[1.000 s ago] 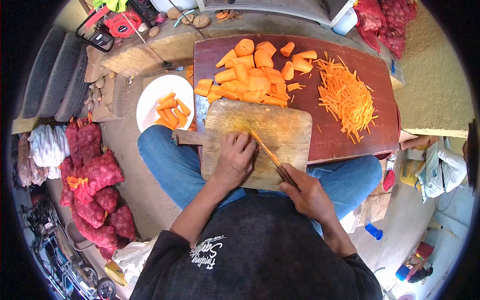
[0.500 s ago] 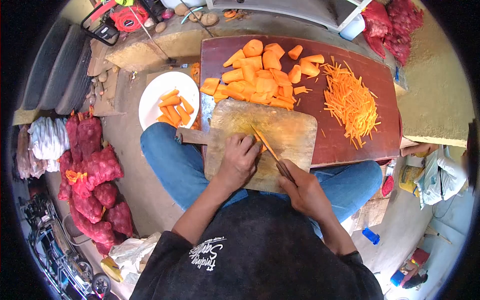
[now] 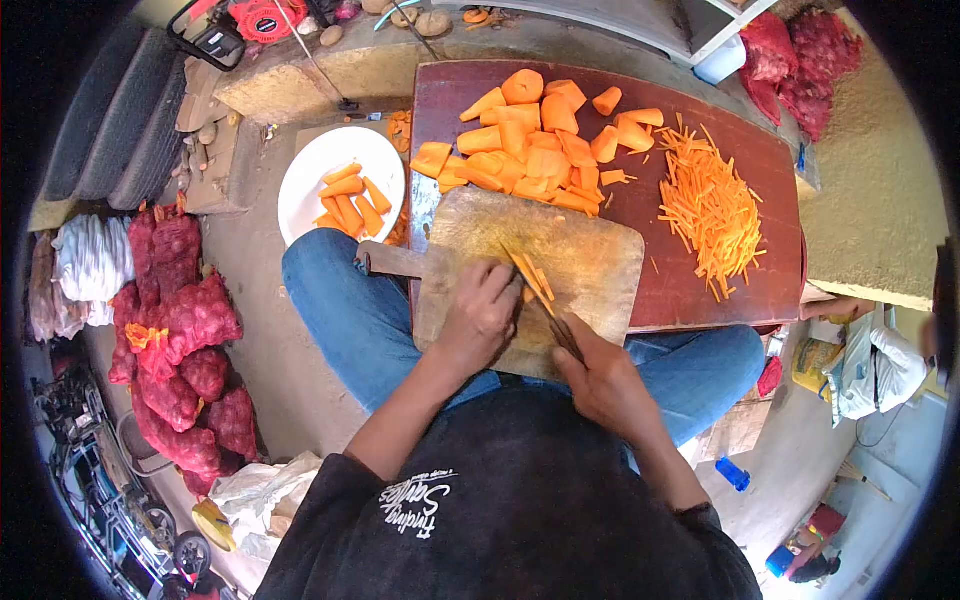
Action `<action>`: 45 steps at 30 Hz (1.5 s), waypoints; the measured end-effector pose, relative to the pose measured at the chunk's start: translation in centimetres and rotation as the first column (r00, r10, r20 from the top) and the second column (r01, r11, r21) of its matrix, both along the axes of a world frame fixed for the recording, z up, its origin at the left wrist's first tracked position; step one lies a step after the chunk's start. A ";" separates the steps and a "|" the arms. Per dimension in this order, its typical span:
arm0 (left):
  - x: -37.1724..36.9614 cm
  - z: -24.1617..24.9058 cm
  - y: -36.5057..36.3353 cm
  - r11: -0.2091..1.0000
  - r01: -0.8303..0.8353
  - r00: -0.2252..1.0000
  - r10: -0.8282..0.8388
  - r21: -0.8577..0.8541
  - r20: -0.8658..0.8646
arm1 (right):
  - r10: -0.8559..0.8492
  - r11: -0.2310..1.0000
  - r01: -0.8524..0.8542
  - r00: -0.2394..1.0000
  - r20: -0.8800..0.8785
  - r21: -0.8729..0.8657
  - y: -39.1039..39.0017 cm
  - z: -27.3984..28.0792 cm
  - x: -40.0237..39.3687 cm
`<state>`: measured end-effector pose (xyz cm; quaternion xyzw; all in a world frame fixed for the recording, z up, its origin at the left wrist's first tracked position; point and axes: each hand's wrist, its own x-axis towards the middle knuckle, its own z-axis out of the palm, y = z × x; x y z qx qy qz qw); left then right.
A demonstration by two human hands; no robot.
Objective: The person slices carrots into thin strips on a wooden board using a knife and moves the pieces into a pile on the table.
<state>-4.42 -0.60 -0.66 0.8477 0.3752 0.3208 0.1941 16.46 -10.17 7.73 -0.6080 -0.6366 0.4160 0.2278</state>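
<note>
My right hand point(image 3: 603, 378) grips the handle of a knife point(image 3: 566, 338), its blade lying slantwise over the wooden cutting board point(image 3: 595, 245). Curled fingers of my left hand point(image 3: 480, 312) press a carrot piece point(image 3: 527, 294) to the board, just left of the blade; most of it is hidden beneath them. Thin carrot strips point(image 3: 541, 281) lie along the blade's right side. Beyond the board, peeled carrot chunks point(image 3: 520, 140) are heaped on the dark red table point(image 3: 640, 290). A pile of carrot sticks point(image 3: 712, 210) sits to the right.
Left of the table, a white bowl point(image 3: 310, 165) holds several carrot pieces. Red mesh sacks point(image 3: 175, 330) lie on the floor at left, near stacked tires point(image 3: 110, 120). More red sacks point(image 3: 800, 65) stand at the back right. Another person point(image 3: 820, 555) appears at the lower right.
Cut carrot strips now show on the right side of the blade. Both hands stay close together on the board, and the whole view has shifted slightly.
</note>
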 end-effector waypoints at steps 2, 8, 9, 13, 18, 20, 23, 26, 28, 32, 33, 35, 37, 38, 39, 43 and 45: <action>0.3 -0.1 0.1 1.000 -0.018 1.000 0.018 0.002 0.000 | 0.005 1.000 -0.005 1.000 0.020 0.002 1.2 -0.6 -0.4; 0.0 -0.1 0.3 0.999 -0.035 0.999 0.035 0.037 0.003 | 0.038 0.998 -0.036 0.999 0.032 -0.056 1.3 1.6 -0.1; 0.0 -0.3 0.2 0.999 -0.040 0.999 0.040 0.034 0.008 | 0.026 0.998 -0.024 0.999 0.033 -0.061 0.8 1.9 0.0; -0.1 -0.6 0.1 1.000 -0.026 0.999 0.026 0.012 0.026 | 0.019 0.998 -0.017 0.999 0.036 -0.066 1.9 0.0 -0.6; -0.5 -0.4 0.2 0.999 -0.033 0.999 0.032 0.013 0.044 | 0.011 0.999 -0.011 1.000 0.012 -0.040 2.1 1.3 -0.5; -0.5 -0.9 -0.5 0.998 -0.064 0.997 0.064 -0.001 0.046 | -0.001 0.999 0.002 1.000 0.015 -0.053 1.6 1.8 -0.6; -0.5 -0.4 -0.2 0.997 -0.074 0.997 0.074 0.005 0.032 | -0.008 0.999 0.010 0.998 0.057 -0.035 1.7 0.7 -1.5; -0.7 -0.2 -0.3 0.998 -0.061 0.997 0.061 -0.007 0.039 | 0.024 1.000 -0.025 0.997 0.069 0.011 2.1 -1.0 -1.6; -0.7 0.0 -0.1 0.997 -0.073 0.995 0.072 0.009 0.062 | 0.022 1.000 -0.023 0.998 0.064 0.016 2.0 -0.1 -1.0; -0.9 -0.5 -0.2 0.997 -0.073 0.994 0.073 0.000 0.082 | 0.020 1.000 -0.019 0.999 0.048 -0.017 0.9 0.5 -1.0; -0.9 -0.5 -0.1 0.998 -0.070 0.994 0.070 0.003 0.085 | 0.028 1.000 -0.027 0.999 0.042 -0.008 1.4 -0.2 -1.4; -0.9 -0.6 -0.3 0.997 -0.072 0.994 0.071 -0.001 0.081 | 0.039 0.999 -0.040 0.999 0.029 0.024 2.1 -1.0 -1.5; -0.9 -0.7 -0.2 0.996 -0.085 0.994 0.085 -0.007 0.064 | 0.050 0.996 -0.051 0.999 0.014 0.075 3.0 -1.4 -1.6; -0.9 -0.7 -0.1 0.995 -0.096 0.994 0.096 0.001 0.060 | 0.035 0.998 -0.035 0.999 0.004 0.049 2.8 -0.9 -1.5; -0.8 -0.7 -0.3 0.994 -0.113 0.992 0.113 0.004 0.055 | 0.025 1.000 -0.025 1.000 -0.006 0.018 2.1 0.1 -1.2; -1.0 -0.8 -0.7 0.992 -0.122 0.992 0.123 -0.029 0.032 | -0.003 0.999 0.006 0.999 0.048 -0.049 1.1 0.2 -1.8; -0.9 -0.7 -0.5 0.993 -0.119 0.992 0.119 -0.003 0.049 | 0.050 0.999 -0.051 0.997 0.063 0.006 2.1 -1.4 -1.9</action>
